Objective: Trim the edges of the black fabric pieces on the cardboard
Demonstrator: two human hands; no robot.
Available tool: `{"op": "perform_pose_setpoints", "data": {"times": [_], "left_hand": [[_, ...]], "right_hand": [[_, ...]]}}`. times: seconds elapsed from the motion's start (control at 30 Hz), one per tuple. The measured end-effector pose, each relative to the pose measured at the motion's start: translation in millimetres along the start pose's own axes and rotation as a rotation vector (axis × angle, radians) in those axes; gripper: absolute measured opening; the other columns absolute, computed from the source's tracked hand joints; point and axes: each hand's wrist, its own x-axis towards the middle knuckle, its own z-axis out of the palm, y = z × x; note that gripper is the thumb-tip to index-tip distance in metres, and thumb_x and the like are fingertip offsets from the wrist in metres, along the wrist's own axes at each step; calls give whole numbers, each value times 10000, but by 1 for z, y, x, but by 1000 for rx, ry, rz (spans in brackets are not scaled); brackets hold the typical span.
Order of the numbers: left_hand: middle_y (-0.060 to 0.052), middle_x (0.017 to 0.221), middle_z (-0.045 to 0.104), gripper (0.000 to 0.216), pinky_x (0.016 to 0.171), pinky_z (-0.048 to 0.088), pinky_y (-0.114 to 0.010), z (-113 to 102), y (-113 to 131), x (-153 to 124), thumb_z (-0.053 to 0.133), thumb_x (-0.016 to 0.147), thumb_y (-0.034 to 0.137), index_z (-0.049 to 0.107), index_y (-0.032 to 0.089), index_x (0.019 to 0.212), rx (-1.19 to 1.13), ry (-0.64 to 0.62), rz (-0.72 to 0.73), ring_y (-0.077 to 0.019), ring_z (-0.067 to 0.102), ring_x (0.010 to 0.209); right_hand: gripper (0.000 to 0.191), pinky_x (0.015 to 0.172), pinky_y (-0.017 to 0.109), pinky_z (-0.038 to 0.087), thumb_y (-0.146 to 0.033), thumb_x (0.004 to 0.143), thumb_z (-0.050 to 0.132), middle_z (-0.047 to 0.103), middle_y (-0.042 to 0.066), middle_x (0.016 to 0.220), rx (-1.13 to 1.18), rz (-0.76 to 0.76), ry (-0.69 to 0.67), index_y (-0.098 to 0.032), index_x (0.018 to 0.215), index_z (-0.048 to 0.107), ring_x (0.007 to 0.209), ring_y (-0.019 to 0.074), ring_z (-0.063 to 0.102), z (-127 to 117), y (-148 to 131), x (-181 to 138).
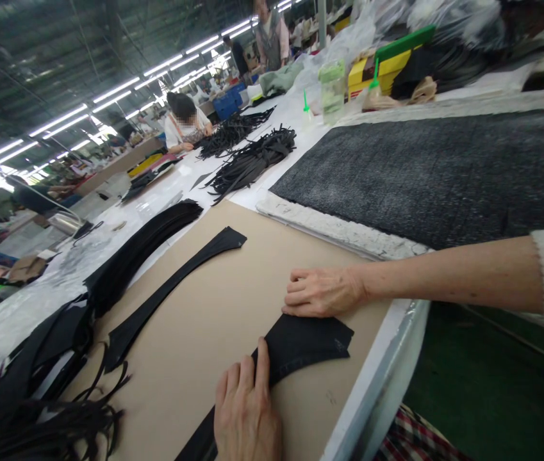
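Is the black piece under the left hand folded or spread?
Spread, where visible: the black piece lies flat on the tan surface, its broad shape showing.

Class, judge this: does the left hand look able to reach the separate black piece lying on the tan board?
Probably yes: the left hand rests on another black panel, and only bare tan board lies between it and the separate black piece. It would likely need to lift off first.

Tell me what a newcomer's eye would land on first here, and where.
First, low in the middle, the left hand lies on a black piece on the tan board, with the right hand at the piece's upper edge. Then comes the large dark sheet at upper right, and beyond the board a heap of black strips.
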Motion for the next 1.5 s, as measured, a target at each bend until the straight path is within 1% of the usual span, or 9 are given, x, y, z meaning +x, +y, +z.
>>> {"op": "perform_pose_setpoints", "data": {"times": [0.53,0.63,0.73,0.83,0.97,1.07,1.13,1.33,1.5], "left_hand": [[-26,825,585,644,763,353,-371,-4,8,12,483,752,20,467,182,1375,154,8,57,-207,453,751],[-34,828,570,634,763,367,-380,-3,10,12,468,775,17,449,177,1388,178,10,53,-214,459,760],[-39,855,569,631,777,399,-392,-4,13,12,483,782,19,437,166,1394,161,19,25,-223,473,779],[-33,843,576,607,761,439,-387,-7,15,8,501,766,7,467,133,1359,115,60,-24,-215,493,761],[-67,966,628,533,825,479,-364,-9,11,-10,518,779,37,491,70,1310,-26,86,-123,-208,546,866],[-102,1160,621,481,932,468,-349,-7,2,-28,516,796,81,518,78,1278,-144,77,-216,-209,545,1029],[-98,1183,620,470,956,464,-352,-6,-6,-41,516,795,88,534,98,1264,-188,73,-287,-210,544,1061],[-58,1144,638,492,959,453,-367,-4,-46,-90,459,764,-1,572,143,1221,-233,149,-407,-204,550,1044],[-84,1187,620,549,951,452,-367,12,-67,-123,379,769,-37,554,143,1256,-182,256,-385,-217,526,1106]], "right_hand": [[265,878,372,355,-98,1032,346,553,91,912,34,87,-60,-64,1154,580,871,201,518,-12,3,-25],[302,889,390,362,-83,1032,303,566,107,936,41,151,-48,-63,1116,592,890,211,523,-16,2,-28],[315,870,396,384,-62,996,314,573,123,990,105,271,59,-72,1161,582,895,215,519,-21,-9,-10],[326,855,379,423,-82,952,408,572,130,1038,248,305,101,-86,1245,552,914,216,520,-20,-31,25],[335,848,379,456,-69,930,431,579,127,1062,347,330,82,-116,1226,580,949,229,535,-1,-61,54],[438,843,381,467,-15,887,360,583,123,1121,328,329,130,-154,1229,594,1003,237,544,17,-66,55],[470,826,375,479,-4,858,353,594,110,1126,313,321,154,-179,1205,616,997,234,555,22,-63,54],[425,801,370,485,-26,884,361,602,94,1081,294,326,105,-198,1162,632,924,221,564,13,-61,65],[535,862,382,440,37,789,370,561,104,1137,345,256,56,-163,1245,565,979,224,535,6,-85,113]]}}
